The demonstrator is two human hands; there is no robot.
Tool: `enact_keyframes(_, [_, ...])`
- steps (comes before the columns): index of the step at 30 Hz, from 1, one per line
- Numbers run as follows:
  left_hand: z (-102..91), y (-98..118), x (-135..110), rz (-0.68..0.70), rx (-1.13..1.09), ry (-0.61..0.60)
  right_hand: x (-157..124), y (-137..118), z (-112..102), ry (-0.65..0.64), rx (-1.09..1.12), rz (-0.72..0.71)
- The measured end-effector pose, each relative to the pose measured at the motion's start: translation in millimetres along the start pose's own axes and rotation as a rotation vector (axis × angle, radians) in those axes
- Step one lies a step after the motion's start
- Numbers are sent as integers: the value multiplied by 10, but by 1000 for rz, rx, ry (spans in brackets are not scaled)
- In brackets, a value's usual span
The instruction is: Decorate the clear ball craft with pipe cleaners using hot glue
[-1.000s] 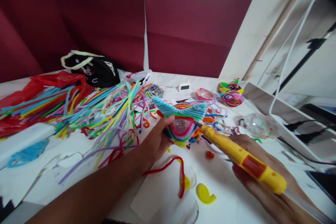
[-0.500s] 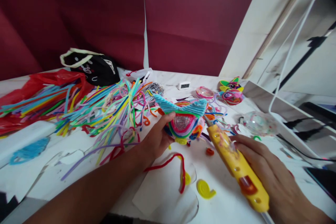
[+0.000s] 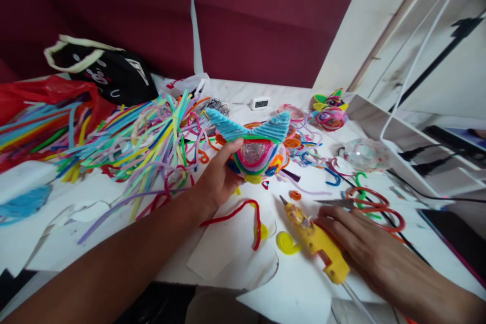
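Observation:
My left hand [image 3: 217,178] grips a round pipe-cleaner craft [image 3: 257,154] with two blue pointed ears and a clear pink middle, holding it just above the white table [image 3: 304,293]. A yellow glue gun [image 3: 315,240] lies flat on the table, nozzle pointing up-left. My right hand [image 3: 364,245] rests beside and over its rear part, fingers stretched out along it. A yellow spiral [image 3: 286,243] and a red pipe cleaner [image 3: 243,215] lie on white paper in front of the craft.
A big heap of coloured pipe cleaners [image 3: 125,142] spreads over the left, with a red plastic bag [image 3: 45,91] and a black pouch [image 3: 102,71] behind. A small white clock [image 3: 260,104], another finished craft [image 3: 329,111], a clear ball [image 3: 366,154], red-handled scissors [image 3: 374,205] and cables lie at the right.
My right hand has lowered the glue gun from the craft down onto the table and loosened its grip. The camera has tilted a little; the left hand keeps holding the craft.

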State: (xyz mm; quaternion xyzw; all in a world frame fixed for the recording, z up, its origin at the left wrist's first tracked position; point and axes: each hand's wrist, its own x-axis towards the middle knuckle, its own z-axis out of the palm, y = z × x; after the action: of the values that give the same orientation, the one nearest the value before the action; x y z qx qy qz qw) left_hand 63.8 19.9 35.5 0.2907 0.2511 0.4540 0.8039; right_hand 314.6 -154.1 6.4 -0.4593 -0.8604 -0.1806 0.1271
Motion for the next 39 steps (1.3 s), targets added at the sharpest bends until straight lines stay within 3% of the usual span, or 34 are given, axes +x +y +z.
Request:
enact_keyframes(4, [30,-2,-17,29,30,60,48,64,28,-17,-42,-35])
enact_keyframes(9, [23,-41,-25,41,49,87,276,89,-234,-9,5,-98])
enact_keyframes(13, [9,-68,-30,92,92,40,693,-129,-317,141,57,38])
enact_keyframes(15, [15,-69,-36,112,106,23,899,-261,-271,248,92,36])
enact_keyframes(19, [38,-67,-50,148,135,52,1151,-413,-143,294,47,60])
enact_keyframes(30, [54,-85,-59,220,125,34,1240,-437,1,293,-24,89])
enact_keyframes(39, [59,-86,-61,217,134,45,1240,-468,-8,257,70,118])
